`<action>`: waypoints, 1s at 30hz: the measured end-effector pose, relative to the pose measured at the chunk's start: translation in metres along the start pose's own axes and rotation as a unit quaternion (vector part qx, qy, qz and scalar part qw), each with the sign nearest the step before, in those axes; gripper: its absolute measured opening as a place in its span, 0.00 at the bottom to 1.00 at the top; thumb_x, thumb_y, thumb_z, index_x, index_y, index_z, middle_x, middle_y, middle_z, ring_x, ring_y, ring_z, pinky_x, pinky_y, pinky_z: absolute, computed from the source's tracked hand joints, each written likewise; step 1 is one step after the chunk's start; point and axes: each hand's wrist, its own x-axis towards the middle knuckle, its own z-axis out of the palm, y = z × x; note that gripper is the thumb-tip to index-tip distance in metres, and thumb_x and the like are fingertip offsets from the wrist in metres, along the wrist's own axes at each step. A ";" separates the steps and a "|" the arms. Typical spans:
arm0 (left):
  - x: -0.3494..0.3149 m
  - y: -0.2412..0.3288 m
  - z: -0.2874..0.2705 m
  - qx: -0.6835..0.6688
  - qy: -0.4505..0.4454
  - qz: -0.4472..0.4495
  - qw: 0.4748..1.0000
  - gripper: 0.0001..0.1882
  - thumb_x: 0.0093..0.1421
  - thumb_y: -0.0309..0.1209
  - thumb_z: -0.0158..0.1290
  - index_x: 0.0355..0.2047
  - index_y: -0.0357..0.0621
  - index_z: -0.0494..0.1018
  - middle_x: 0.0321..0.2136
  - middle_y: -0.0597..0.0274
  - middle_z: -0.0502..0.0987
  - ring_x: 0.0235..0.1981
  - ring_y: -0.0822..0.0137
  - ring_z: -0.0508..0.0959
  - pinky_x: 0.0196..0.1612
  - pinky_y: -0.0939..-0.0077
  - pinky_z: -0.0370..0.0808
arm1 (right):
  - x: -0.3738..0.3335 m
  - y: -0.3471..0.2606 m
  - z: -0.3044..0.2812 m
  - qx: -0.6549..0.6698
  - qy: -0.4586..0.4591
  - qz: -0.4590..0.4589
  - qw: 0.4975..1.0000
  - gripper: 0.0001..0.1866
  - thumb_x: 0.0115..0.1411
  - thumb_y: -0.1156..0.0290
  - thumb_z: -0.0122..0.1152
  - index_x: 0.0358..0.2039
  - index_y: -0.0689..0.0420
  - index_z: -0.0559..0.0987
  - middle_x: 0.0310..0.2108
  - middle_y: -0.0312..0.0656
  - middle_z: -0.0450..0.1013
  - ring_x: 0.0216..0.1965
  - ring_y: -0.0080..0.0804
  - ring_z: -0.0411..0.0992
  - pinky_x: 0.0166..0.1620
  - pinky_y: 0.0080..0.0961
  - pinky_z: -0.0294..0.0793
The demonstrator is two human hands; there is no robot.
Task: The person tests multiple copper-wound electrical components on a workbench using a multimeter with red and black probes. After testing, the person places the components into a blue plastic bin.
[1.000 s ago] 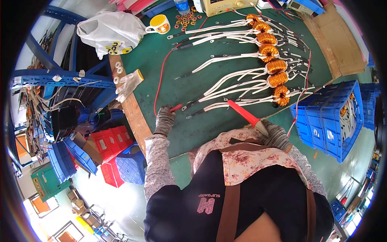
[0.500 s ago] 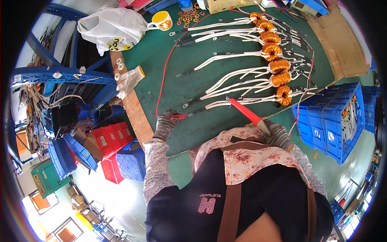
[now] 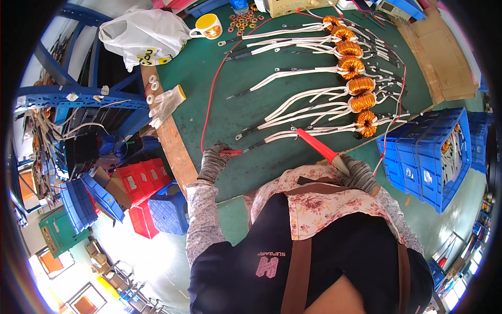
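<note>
My left hand point(image 3: 213, 161), in a grey knit glove, is closed on a red clip point(image 3: 231, 153) that has a red wire running from it. The clip's tip meets the dark end of a lead point(image 3: 254, 147) from the nearest copper-wound toroid coil point(image 3: 366, 123). In my right hand point(image 3: 361, 174), also gloved, is a long red tapered test probe point(image 3: 319, 146) with a pale handle. Its tip points left and lies at or just over that coil's white leads point(image 3: 314, 131); actual contact is too small to tell. Several similar coils point(image 3: 361, 102) stand in a row behind.
The green tabletop point(image 3: 209, 120) has a wooden left edge, with a white glove point(image 3: 167, 104) and white rings point(image 3: 152, 88). A plastic bag point(image 3: 149, 36), a yellow-rimmed mug point(image 3: 208, 26) and small rings point(image 3: 244, 22) sit farther back. Blue crates point(image 3: 418, 162) stand right; a red wire point(image 3: 210, 99) loops across the table.
</note>
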 end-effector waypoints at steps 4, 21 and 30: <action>-0.002 0.016 -0.004 0.020 0.004 0.002 1.000 0.15 0.42 0.27 0.58 0.34 0.43 0.74 0.30 0.56 0.76 0.33 0.59 0.76 0.39 0.72 0.73 | -0.001 0.001 0.001 0.007 0.008 -0.007 1.000 0.31 0.45 0.63 0.57 0.48 0.64 0.66 0.30 0.56 0.72 0.32 0.50 0.72 0.36 0.39 0.71; -0.005 0.032 -0.006 0.038 -0.018 -0.030 0.999 0.16 0.42 0.32 0.60 0.33 0.45 0.75 0.28 0.57 0.76 0.30 0.61 0.77 0.35 0.71 0.73 | -0.001 -0.003 -0.002 0.033 0.003 0.007 0.999 0.30 0.45 0.63 0.57 0.48 0.65 0.66 0.31 0.57 0.71 0.32 0.51 0.72 0.36 0.38 0.71; 0.001 0.015 -0.013 -0.007 0.061 -0.053 0.997 0.16 0.44 0.32 0.59 0.35 0.43 0.74 0.30 0.53 0.76 0.32 0.58 0.76 0.37 0.70 0.72 | -0.025 -0.006 -0.020 0.078 0.064 0.020 0.995 0.28 0.46 0.64 0.59 0.47 0.63 0.67 0.32 0.56 0.72 0.34 0.51 0.71 0.37 0.38 0.71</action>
